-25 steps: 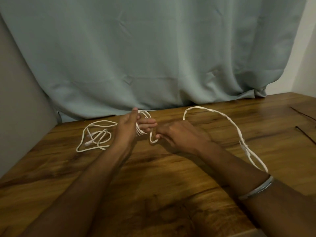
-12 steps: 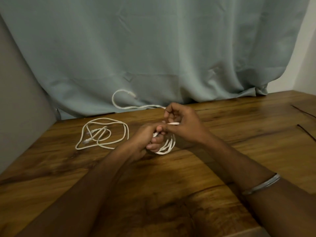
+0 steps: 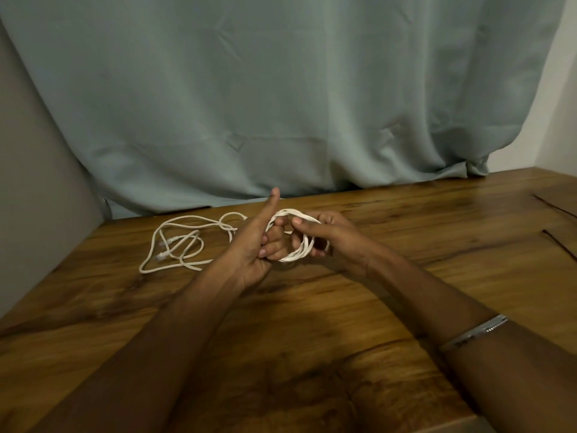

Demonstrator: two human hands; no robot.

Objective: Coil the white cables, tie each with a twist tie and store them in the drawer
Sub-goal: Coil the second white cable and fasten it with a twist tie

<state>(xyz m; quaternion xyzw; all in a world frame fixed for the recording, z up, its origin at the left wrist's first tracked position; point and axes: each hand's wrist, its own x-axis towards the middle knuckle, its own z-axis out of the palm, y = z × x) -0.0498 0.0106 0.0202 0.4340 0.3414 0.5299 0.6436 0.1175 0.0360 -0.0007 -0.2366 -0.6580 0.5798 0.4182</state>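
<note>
Cable coil (image 3: 293,242): white loops held above the table (image 3: 312,354) centre, roughly 12 o'clock from the viewer.
Left hand (image 3: 253,245): fingers curled through the loops, thumb raised straight; grips the coil.
Right hand (image 3: 327,235): pinches the top strand and wraps round the coil's 3 o'clock side.
Loose cable (image 3: 175,242): uncoiled on the table at 9 o'clock of the hands; whether it joins the coil, cannot tell.
Twist ties (image 3: 559,245): two dark thin strips at 3 o'clock, probably these; untouched.
Drawer: not in view.
Progress: early; first coil nearly wound, judged. Tying, remaining coiling, storing all left.
</note>
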